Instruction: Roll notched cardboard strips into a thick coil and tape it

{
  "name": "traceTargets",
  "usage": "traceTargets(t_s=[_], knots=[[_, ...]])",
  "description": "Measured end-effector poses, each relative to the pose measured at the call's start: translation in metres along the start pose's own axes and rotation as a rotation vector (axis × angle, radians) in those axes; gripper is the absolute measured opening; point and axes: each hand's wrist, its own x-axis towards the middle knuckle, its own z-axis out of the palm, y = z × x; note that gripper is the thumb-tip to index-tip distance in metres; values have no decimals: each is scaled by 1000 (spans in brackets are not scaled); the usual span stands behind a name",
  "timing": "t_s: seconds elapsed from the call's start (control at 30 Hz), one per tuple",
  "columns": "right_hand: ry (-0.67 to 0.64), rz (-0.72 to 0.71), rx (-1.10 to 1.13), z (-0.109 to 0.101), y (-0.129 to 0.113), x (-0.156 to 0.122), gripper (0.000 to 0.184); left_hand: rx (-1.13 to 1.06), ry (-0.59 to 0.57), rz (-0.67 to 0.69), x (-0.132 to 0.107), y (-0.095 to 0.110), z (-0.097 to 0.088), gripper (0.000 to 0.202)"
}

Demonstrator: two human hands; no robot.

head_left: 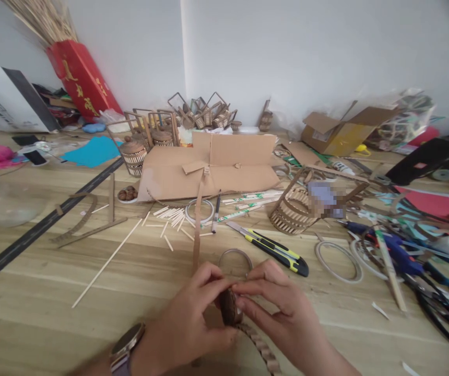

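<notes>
In the head view, a small dark-brown coil of corrugated strip [229, 308] sits low in the middle, between my two hands. My left hand [187, 318] grips it from the left, thumb below and fingers over the top. Fingertips of my right hand [277, 300] pinch its upper right side. A wavy loose strip end [261, 349] curves down from the coil under my right hand. Beyond my fingers, a flat brown strip [198, 224] runs away toward the cardboard, and a thin ring [235, 256] lies just past my fingertips. My fingers partly cover the coil.
A yellow-and-black utility knife [273, 250] lies ahead, blade out. An unfolded cardboard sheet [173, 172] is behind several short sticks [172, 216]. To the right stand a slatted basket [293, 211] and a blue glue gun [399, 253]. A bowl of walnuts [128, 194] sits left.
</notes>
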Motion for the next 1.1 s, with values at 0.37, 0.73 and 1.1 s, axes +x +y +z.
traceTargets(t_s=[0.37, 0.73, 1.1], knots=[[-168, 41, -3, 0, 7, -1, 28, 77, 70, -3, -2, -8, 7, 60], [-141, 483, 298, -12, 8, 4, 44, 211, 88, 146, -4, -5, 0, 53], [-207, 538, 50, 3, -9, 3, 15, 464, 215, 135, -3, -12, 10, 59]])
